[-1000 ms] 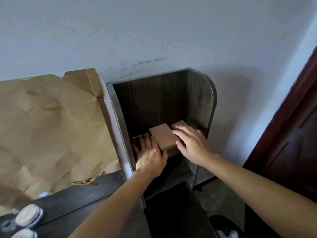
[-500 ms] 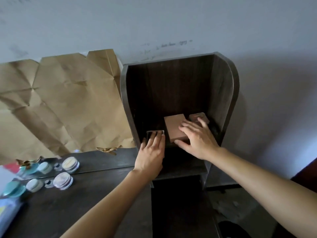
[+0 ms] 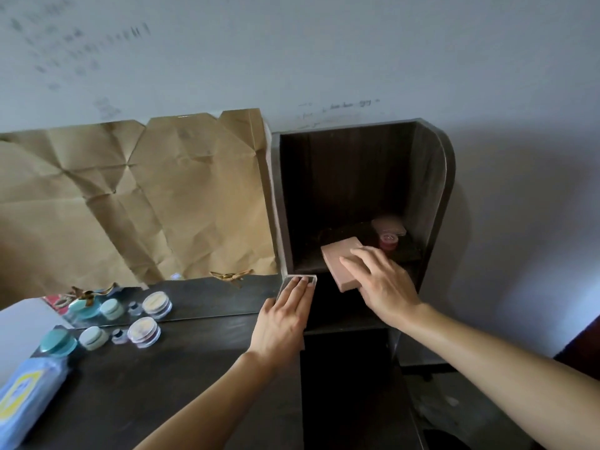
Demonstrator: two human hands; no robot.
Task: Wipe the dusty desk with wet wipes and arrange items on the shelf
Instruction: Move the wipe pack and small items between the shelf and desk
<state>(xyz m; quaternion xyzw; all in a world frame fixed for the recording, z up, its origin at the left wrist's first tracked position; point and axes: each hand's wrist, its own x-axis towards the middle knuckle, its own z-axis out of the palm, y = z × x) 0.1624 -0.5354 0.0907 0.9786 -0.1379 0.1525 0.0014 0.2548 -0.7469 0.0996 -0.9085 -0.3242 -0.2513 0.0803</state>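
— Two hands busy: our right hand grips the pink flat box from above at the shelf mouth, its near end hanging past the ledge. Our left hand lies flat, fingers extended, on a small clear case at the shelf's near-left corner; whether it grasps it we cannot tell

— And the risk?

— We think the overhanging box could tip off if we let go early. Pushed too far, it might knock the small red jar at the far right. Jars and wet wipes pack wait on the desk, left
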